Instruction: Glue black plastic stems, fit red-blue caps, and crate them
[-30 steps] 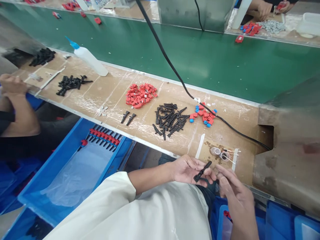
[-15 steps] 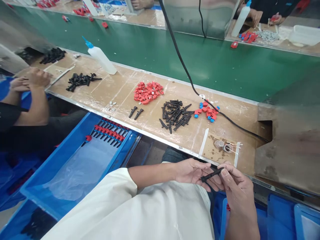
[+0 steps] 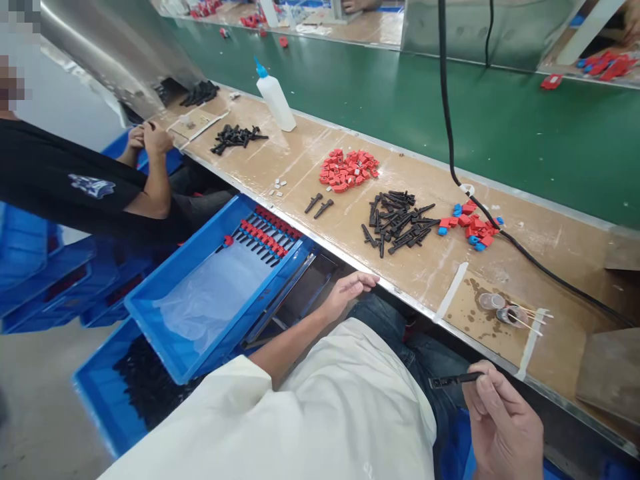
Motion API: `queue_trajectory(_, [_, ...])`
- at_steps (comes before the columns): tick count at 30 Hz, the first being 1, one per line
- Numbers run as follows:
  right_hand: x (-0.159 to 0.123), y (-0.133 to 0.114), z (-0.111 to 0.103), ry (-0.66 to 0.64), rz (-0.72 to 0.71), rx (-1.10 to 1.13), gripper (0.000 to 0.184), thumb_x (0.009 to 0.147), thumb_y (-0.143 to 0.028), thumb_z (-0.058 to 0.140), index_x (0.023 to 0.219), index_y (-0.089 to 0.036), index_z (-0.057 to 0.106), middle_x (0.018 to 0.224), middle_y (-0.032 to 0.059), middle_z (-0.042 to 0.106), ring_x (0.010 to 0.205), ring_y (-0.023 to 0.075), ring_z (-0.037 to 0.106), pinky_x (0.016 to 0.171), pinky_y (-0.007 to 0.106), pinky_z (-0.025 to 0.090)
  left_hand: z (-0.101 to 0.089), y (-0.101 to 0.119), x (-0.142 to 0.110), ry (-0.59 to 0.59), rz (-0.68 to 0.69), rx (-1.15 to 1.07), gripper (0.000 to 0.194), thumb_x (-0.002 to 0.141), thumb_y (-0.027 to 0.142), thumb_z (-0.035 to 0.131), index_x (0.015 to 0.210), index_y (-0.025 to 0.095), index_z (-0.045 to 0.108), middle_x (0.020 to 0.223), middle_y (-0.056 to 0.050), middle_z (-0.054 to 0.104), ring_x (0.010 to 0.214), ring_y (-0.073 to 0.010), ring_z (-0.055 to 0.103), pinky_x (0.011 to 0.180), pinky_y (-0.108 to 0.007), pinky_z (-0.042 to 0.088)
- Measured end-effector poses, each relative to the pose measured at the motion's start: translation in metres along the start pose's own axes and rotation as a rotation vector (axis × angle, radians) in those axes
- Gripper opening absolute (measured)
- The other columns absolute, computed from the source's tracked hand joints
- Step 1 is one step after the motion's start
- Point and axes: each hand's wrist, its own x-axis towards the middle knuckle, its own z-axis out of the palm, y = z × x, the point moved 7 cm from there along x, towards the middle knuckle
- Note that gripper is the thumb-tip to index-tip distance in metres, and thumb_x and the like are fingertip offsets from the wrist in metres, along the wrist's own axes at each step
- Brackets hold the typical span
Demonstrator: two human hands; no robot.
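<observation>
Between the thumb and fingers of my right hand (image 3: 503, 413) is a slim black plastic part (image 3: 453, 381), held by one end below the bench edge. My left hand (image 3: 350, 292) is open and holds nothing, its fingers stretched toward the bench's front edge. Beyond it lies a pile of similar black parts (image 3: 400, 223), with two single black parts (image 3: 319, 205) to the left. A heap of red pieces (image 3: 349, 169) sits behind them. Red-and-blue pieces (image 3: 473, 227) lie to the right of the black pile. Small cups (image 3: 511, 316) with cotton swabs stand at the bench's right.
A blue tray (image 3: 145, 313) at the left holds rows of red-topped black parts on a plastic sheet. A white bottle (image 3: 277, 102) with a blue nozzle stands at the back. A black cable (image 3: 445, 100) hangs across the bench. A co-worker's arm (image 3: 157, 180) is at the left.
My left hand has let go of the black part and moved left, away from my right hand. My right hand keeps the part. The view has turned left.
</observation>
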Motion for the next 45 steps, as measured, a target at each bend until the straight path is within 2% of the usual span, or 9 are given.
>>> queue_trajectory(4, [-0.005,0.005,0.000,0.012,-0.001,-0.041,0.023,0.076,-0.039,0.080,0.083,-0.017,0.076,0.061,-0.0021,0.046,0.047,0.0068,0.041,0.042,0.020,0.030,-0.002,-0.001,-0.008,0.091,0.078,0.244,0.043,0.090,0.046,0.063,0.125,0.021,0.064,0.148,-0.015,0.050,0.128,-0.0264,0.051,0.101,-0.034,0.043])
queue_trajectory(9, [-0.006,0.015,-0.002,0.044,0.053,-0.044,0.026,0.074,-0.043,0.082,0.081,-0.018,0.077,0.062,-0.0020,0.044,0.049,0.0069,0.041,0.044,0.021,0.032,-0.002,0.016,-0.023,0.155,0.269,0.848,0.024,0.095,0.027,0.050,0.116,0.020,0.059,0.146,-0.017,0.053,0.126,-0.0236,0.056,0.097,-0.037,0.050])
queue_trajectory(16, [-0.003,0.023,0.000,0.008,0.109,-0.045,0.026,0.074,-0.042,0.082,0.084,-0.019,0.077,0.068,0.0002,0.048,0.052,0.0074,0.040,0.045,0.022,0.032,0.014,0.020,-0.001,-0.213,0.137,1.671,0.021,0.080,0.010,0.053,0.097,0.015,0.062,0.152,-0.018,0.047,0.099,-0.0248,0.067,0.083,-0.038,0.055])
queue_trajectory(19, [-0.004,0.021,-0.002,-0.019,0.113,-0.049,0.025,0.076,-0.041,0.080,0.087,-0.019,0.077,0.069,0.0004,0.047,0.054,0.0082,0.042,0.047,0.023,0.034,0.013,0.037,0.013,-0.355,0.100,1.673,0.024,0.076,0.010,0.054,0.096,0.017,0.064,0.145,-0.014,0.054,0.096,-0.0232,0.068,0.078,-0.035,0.055])
queue_trajectory(24, [-0.006,0.014,-0.001,0.009,0.083,-0.042,0.025,0.074,-0.043,0.082,0.083,-0.019,0.078,0.069,0.0001,0.046,0.051,0.0066,0.041,0.044,0.022,0.032,-0.007,0.076,0.045,-0.336,0.100,1.602,0.028,0.075,0.008,0.048,0.093,0.021,0.065,0.135,-0.005,0.061,0.102,-0.0202,0.068,0.081,-0.031,0.053])
queue_trajectory(28, [-0.005,0.015,-0.001,-0.006,0.085,-0.035,0.024,0.075,-0.042,0.081,0.083,-0.020,0.077,0.070,0.0003,0.046,0.051,0.0060,0.041,0.044,0.021,0.032,-0.012,0.067,0.055,-0.462,0.046,1.700,0.023,0.070,0.011,0.054,0.088,0.018,0.067,0.143,-0.008,0.053,0.087,-0.0201,0.070,0.073,-0.032,0.052])
queue_trajectory(36, [-0.004,0.024,-0.002,-0.084,0.102,-0.032,0.024,0.077,-0.042,0.080,0.086,-0.020,0.077,0.072,0.0011,0.048,0.053,0.0067,0.043,0.046,0.021,0.035,-0.014,0.055,0.044,-0.449,0.040,1.781,0.044,0.068,0.015,0.058,0.110,0.019,0.069,0.158,-0.010,0.040,0.093,-0.0272,0.072,0.072,-0.036,0.054])
queue_trajectory(41, [-0.003,0.021,0.007,-0.047,0.079,0.004,0.027,0.074,-0.045,0.081,0.080,-0.019,0.077,0.067,-0.0001,0.046,0.051,0.0058,0.041,0.044,0.021,0.033,-0.037,0.068,0.054,-0.516,0.002,1.377,0.027,0.074,0.012,0.050,0.092,0.016,0.069,0.144,-0.011,0.058,0.092,-0.0207,0.073,0.076,-0.031,0.055])
queue_trajectory(45, [-0.003,0.021,0.008,-0.044,0.081,0.026,0.027,0.072,-0.045,0.083,0.081,-0.019,0.076,0.067,-0.0002,0.047,0.050,0.0055,0.040,0.044,0.020,0.031,-0.063,0.087,0.070,-0.234,0.151,1.289,0.034,0.089,0.020,0.039,0.113,0.014,0.063,0.132,-0.015,0.066,0.114,-0.0231,0.067,0.092,-0.037,0.054])
